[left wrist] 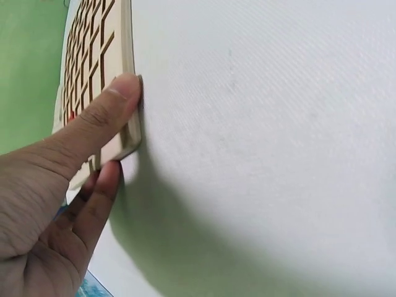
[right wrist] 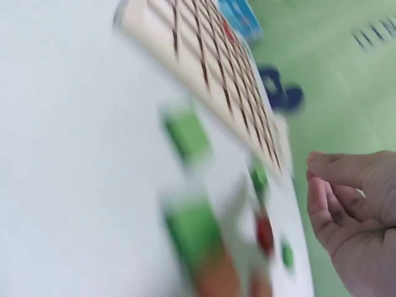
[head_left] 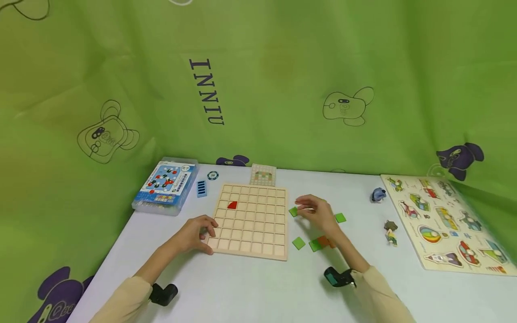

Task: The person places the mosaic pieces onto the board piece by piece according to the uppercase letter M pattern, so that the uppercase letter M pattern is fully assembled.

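Your left hand (head_left: 195, 233) pinches near-left corner of grid board (head_left: 257, 224). Your right hand (head_left: 318, 214), fingers loosely bent, nothing seen held, nearer to green tile (head_left: 292, 212): tile lies just beside fingertips, right of board.

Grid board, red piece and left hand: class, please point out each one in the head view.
Grid board (head_left: 251, 221): head view, bare grid near its middle.
Red piece (head_left: 232, 205): head view, its top face.
Left hand (head_left: 193, 234): head view, back of the hand.
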### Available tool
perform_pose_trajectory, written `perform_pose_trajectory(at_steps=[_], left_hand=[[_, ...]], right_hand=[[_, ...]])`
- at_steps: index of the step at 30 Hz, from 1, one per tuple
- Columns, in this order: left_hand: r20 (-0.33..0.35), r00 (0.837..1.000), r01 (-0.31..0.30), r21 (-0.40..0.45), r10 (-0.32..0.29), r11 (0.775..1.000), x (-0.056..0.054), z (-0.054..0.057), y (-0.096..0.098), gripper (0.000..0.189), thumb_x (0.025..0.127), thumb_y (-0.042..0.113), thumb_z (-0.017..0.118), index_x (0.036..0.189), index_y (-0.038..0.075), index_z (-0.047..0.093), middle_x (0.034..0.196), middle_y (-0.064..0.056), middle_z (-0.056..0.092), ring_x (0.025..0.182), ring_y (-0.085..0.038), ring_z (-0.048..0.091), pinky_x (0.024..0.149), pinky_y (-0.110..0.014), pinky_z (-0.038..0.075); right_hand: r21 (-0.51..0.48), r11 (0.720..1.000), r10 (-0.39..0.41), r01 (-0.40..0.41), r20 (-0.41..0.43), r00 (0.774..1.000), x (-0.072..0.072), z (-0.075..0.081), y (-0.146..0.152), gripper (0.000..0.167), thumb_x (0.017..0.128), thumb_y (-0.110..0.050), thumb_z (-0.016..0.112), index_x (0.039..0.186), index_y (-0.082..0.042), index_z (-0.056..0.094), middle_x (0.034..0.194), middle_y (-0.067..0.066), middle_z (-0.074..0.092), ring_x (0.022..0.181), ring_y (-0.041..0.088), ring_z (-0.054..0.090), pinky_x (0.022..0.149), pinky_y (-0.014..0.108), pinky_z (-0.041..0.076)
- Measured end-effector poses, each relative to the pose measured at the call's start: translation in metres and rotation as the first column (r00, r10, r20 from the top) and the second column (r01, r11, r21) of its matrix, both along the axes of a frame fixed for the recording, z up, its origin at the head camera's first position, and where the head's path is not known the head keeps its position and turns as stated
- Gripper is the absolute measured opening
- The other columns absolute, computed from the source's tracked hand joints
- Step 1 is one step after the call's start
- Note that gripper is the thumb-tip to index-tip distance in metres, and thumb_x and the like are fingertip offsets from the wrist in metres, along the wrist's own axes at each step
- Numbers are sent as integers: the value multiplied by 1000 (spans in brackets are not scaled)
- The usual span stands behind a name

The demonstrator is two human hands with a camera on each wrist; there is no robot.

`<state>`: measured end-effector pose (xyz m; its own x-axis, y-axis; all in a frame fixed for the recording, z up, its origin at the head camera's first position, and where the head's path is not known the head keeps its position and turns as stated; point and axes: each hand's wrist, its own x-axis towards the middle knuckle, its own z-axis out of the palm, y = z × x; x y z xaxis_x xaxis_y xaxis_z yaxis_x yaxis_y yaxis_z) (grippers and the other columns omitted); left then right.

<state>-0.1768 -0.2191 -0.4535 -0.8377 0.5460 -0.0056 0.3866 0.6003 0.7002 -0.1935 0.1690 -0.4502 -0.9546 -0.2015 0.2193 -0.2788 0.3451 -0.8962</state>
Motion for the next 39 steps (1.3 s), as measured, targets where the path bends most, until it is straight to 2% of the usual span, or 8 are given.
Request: perform_pose_trajectory(at_steps=[4,8,12,15,21,26,33,39], left_hand=[[-20,1000,-13,-30,12,999,2,3,2,36,57,8,90,78,8,61,113,-12,61,102,-31,55,68,-24,49],[-30,999,-17,-43,16,999,2,5,5,37,56,8,91,77,8,61,112,-11,61,100,-29,55,68,-25,48],[-27,1000,-7,-53,5,999,3,5,5,36,56,8,91,78,8,61,112,-11,61,99,-29,55,68,-24,48],[-28,1000,-9,-56,7,998,2,5,5,36,56,8,91,78,8,61,113,-11,60,98,-28,54,67,-24,47],[-23,1000,-10,-41,9,999,1,5,4,36,56,5,90,77,6,61,112,-13,60,92,-23,53,66,-24,47],[-31,999,-15,-49,14,999,2,6,5,36,55,4,91,76,6,61,111,-13,60,86,-21,53,65,-24,47],[-31,999,-40,-65,38,997,3,9,7,38,53,4,91,75,6,61,109,-11,60,76,-17,49,62,-23,44],[-28,999,-39,-63,38,997,2,8,9,37,53,3,91,75,6,61,108,-12,60,75,-16,49,62,-23,44]], right_hand=[[113,992,-48,51,-24,999,15,6,57,32,81,11,68,112,9,61,107,27,64,94,39,63,80,32,54],[241,970,-17,20,-14,1000,21,6,98,35,80,12,68,114,11,59,110,28,62,98,42,60,81,36,53],[330,943,38,-39,10,999,22,1,120,38,78,16,68,114,12,58,111,28,61,101,44,58,82,41,53],[351,936,41,-40,4,999,19,-5,124,34,79,15,67,112,10,60,109,27,63,96,39,60,81,39,53],[291,955,-78,58,56,995,17,-9,121,29,82,8,69,110,10,62,104,25,66,81,18,63,70,22,51],[217,955,-234,203,132,963,24,-7,105,33,83,2,70,114,10,60,105,26,66,79,7,64,68,16,47],[106,940,-340,326,178,923,23,-2,59,32,83,1,71,113,9,62,108,26,66,90,24,68,69,14,49],[4,922,-380,386,196,904,13,-10,13,29,80,1,74,108,5,66,105,21,68,87,25,67,60,16,50]])
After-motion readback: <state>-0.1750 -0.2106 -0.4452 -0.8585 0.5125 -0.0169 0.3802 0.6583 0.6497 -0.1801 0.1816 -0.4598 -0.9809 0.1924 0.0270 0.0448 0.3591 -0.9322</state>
